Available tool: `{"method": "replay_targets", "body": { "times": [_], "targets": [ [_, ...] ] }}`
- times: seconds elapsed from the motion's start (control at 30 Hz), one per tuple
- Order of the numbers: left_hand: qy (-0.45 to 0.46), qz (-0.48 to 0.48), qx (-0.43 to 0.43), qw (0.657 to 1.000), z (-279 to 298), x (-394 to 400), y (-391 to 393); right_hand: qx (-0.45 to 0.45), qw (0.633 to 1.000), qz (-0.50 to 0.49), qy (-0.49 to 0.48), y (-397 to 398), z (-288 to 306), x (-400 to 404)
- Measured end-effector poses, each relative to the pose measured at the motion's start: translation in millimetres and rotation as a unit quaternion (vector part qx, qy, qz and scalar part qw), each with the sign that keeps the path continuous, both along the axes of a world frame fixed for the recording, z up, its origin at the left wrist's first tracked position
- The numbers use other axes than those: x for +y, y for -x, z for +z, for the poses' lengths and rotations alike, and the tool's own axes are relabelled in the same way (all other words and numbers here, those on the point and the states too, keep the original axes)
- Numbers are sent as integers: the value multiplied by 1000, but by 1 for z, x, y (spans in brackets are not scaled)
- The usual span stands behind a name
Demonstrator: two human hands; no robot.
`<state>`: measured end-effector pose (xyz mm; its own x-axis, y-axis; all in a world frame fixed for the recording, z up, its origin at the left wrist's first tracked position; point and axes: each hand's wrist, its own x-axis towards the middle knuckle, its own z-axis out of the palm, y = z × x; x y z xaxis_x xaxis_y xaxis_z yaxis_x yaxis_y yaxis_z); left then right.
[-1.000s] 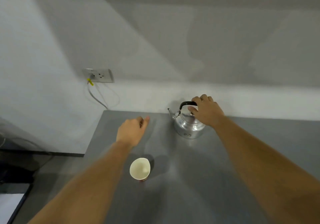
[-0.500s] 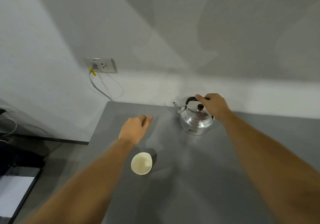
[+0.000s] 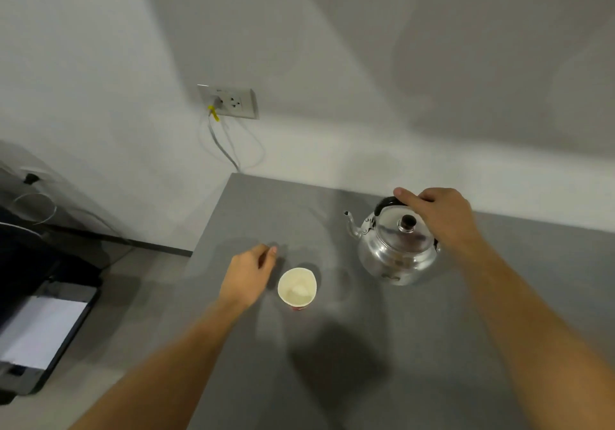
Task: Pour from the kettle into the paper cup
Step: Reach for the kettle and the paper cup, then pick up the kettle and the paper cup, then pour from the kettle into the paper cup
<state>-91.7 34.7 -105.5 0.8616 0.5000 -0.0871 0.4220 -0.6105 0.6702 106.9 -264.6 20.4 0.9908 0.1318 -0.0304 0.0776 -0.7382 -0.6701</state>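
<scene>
Head view: one shiny round metal kettle (image 3: 397,250) with a black knob and one white paper cup (image 3: 297,287), upright and open-mouthed, are seen well apart on a single grey tabletop (image 3: 416,346), the spout being turned toward the cup's side. The kettle's black arched handle (image 3: 386,202) is wrapped by the curled fingers of the right hand (image 3: 439,216), thumb laid along it. The left hand (image 3: 248,274) is held just beside the cup, fingers loosely curled around nothing; one wall socket (image 3: 229,101) is seen behind.
</scene>
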Motion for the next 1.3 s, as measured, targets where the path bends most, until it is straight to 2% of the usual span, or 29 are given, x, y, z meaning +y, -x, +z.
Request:
{"method": "replay_targets", "body": {
  "times": [0.17,0.33,0.6,0.87,1.0,1.3],
  "targets": [
    [37,34,28,998,-30,-7,35,6,999,40,-15,39,15,0],
    [69,16,50,996,-37,-20,53,-3,998,56,1,73,26,9],
    [153,-61,-7,986,-31,-39,52,-8,996,83,37,103,46,24],
    [216,-40,-4,976,-28,-48,40,10,988,118,98,119,52,44],
    [211,-39,-44,976,-25,-52,37,13,983,132,125,123,52,55],
    [209,-29,-54,976,-30,-56,37,21,969,154,191,130,52,77]
  ]
}}
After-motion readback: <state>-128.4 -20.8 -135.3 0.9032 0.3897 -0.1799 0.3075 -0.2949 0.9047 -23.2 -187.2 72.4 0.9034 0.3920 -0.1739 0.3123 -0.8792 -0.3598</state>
